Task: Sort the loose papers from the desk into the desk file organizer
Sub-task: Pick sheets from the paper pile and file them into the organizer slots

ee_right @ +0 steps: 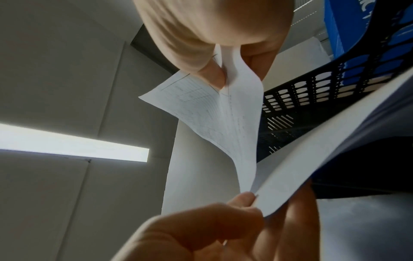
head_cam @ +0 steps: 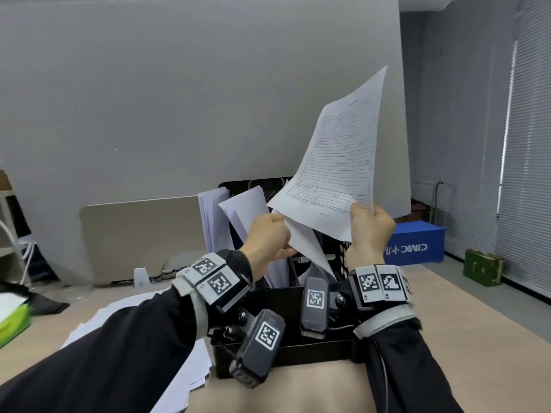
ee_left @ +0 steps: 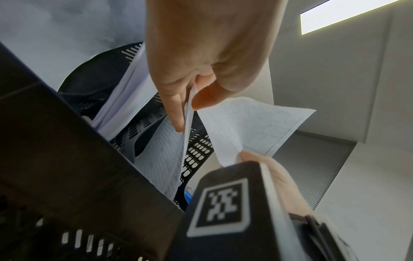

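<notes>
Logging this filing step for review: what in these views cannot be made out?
- Printed white form: text too small, every view.
- Black mesh file organizer: slot dividers hidden by both hands, head view.
- Loose white papers on the desk: mostly covered by the left sleeve.

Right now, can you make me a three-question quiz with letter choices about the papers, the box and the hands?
1. Where does the blue box sit?
A. behind and right of the organizer
B. inside the organizer
C. on the loose papers

2. What colour is the organizer?
A. white
B. black
C. green

3. What is the right hand doing?
A. lying flat on the desk
B. pointing at the wall
C. pinching the lined sheet

Answers:
1 A: the head view shows the box past the organizer's right side.
2 B: its perforated walls are black.
3 C: thumb and fingers grip the sheet's lower edge, while the left hand pinches another paper.
</notes>
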{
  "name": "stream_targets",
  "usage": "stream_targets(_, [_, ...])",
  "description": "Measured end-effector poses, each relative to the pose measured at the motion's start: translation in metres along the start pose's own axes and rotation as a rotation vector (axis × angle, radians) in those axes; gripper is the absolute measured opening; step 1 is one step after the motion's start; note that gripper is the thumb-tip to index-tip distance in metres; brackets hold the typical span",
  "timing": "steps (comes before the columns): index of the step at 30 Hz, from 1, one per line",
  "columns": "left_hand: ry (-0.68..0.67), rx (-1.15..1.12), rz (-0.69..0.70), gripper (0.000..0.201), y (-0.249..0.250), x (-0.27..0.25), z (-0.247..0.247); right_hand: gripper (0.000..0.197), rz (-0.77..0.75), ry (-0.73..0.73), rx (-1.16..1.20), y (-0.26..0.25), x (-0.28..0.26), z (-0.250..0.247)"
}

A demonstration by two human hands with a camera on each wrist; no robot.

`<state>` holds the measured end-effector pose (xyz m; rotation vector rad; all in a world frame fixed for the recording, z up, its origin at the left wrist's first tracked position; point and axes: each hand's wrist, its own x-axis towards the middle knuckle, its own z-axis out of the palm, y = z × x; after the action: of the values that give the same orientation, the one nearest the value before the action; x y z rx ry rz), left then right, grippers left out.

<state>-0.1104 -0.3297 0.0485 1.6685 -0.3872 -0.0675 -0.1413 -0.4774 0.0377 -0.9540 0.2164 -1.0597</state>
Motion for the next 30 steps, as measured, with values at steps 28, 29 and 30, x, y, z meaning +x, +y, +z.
stream_targets(28, [0.052, 0.072, 0.166, 0.071, 0.001, -0.014, -0.009, 0.038, -0.221, -0.573, -0.933, 0.022, -0.009, 0.012])
stream_targets(29, [0.06, 0.085, 0.167, 0.07, 0.0, -0.013, -0.01, 0.043, -0.274, -0.541, -0.866, 0.02, -0.009, 0.012])
stream_targets(30, [0.066, 0.093, 0.168, 0.07, -0.001, -0.012, -0.011, 0.045, -0.317, -0.514, -0.802, 0.019, -0.008, 0.012])
